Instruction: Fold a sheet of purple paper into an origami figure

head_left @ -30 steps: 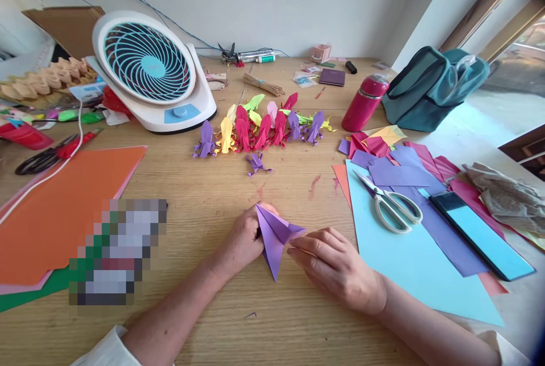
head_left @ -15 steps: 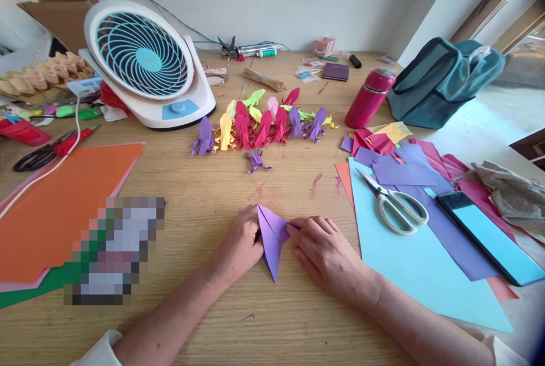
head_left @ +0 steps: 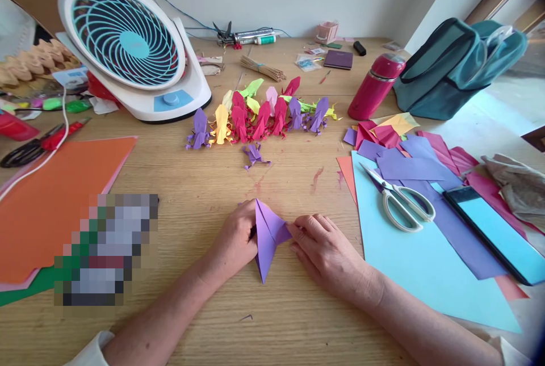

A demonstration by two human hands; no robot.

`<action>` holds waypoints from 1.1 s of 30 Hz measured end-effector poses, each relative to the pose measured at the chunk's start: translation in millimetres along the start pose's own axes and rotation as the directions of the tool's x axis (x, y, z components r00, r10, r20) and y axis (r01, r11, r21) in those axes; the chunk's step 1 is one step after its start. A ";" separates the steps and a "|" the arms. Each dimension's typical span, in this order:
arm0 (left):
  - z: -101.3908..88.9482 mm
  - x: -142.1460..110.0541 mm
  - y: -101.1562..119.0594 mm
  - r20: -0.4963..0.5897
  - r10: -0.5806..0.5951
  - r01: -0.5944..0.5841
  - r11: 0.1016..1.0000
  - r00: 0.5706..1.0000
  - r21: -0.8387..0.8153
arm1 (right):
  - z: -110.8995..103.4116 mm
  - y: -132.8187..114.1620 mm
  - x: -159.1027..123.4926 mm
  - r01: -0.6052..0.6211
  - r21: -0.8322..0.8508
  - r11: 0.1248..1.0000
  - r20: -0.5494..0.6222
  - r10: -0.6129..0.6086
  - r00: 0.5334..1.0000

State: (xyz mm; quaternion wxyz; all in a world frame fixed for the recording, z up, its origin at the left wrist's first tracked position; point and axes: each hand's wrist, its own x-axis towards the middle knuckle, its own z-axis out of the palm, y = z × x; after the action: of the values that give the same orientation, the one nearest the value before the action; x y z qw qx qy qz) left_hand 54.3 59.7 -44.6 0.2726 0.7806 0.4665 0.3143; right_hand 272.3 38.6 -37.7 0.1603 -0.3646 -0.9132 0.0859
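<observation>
A folded purple origami paper (head_left: pixel 268 235) with pointed flaps is held between both hands, low over the middle of the table. My left hand (head_left: pixel 238 232) is closed round its left side, and the paper hides some of those fingertips. At the right flap, my right hand (head_left: pixel 321 247) pinches the tip between thumb and fingers. One long point of the paper hangs down toward me. Beyond the hands lies a small purple origami figure (head_left: pixel 254 156), in front of several folded figures (head_left: pixel 261 119) in red, yellow, green, pink and purple.
A white fan (head_left: pixel 128 48) stands at the back left, near orange paper sheets (head_left: pixel 63 196). To the right, scissors (head_left: pixel 400 201) lie on light blue paper (head_left: pixel 409 275), beside purple scraps and a phone (head_left: pixel 489 230). Behind them are a red flask (head_left: pixel 377 88) and a teal bag (head_left: pixel 447 71).
The paper's lower point has swung slightly left, while both hands keep their hold. The camera view has shifted a little.
</observation>
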 end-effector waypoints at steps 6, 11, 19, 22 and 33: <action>0.0 0.0 1.3 0.031 0.006 -0.007 1.000 0.999 0.027 | 2.7 -2.3 -2.5 0.025 -0.026 0.999 -0.032 -0.026 0.999; 1.5 -0.8 -1.0 0.043 -0.005 0.003 0.999 0.999 0.034 | 4.8 -5.0 -2.8 0.174 0.040 0.984 -0.038 -0.172 0.984; 0.8 0.2 1.9 0.045 -0.020 0.018 0.998 0.999 0.058 | 3.3 -3.2 -1.1 0.124 0.061 0.990 -0.035 -0.122 0.992; 0.6 1.3 2.0 0.058 -0.007 0.003 0.998 0.998 0.066 | 3.0 -3.6 -0.6 0.106 0.047 0.993 -0.051 -0.103 0.993; -1.0 1.7 5.5 0.065 0.033 -0.036 0.998 0.997 0.050 | -0.7 3.7 -0.6 -0.004 0.036 0.999 -0.061 0.006 0.998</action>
State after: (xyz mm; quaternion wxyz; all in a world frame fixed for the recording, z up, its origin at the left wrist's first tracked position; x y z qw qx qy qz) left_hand 57.2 59.1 -39.6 0.2619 0.8049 0.4518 0.2820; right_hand 275.4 40.9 -38.1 0.1947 -0.3665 -0.9052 0.0915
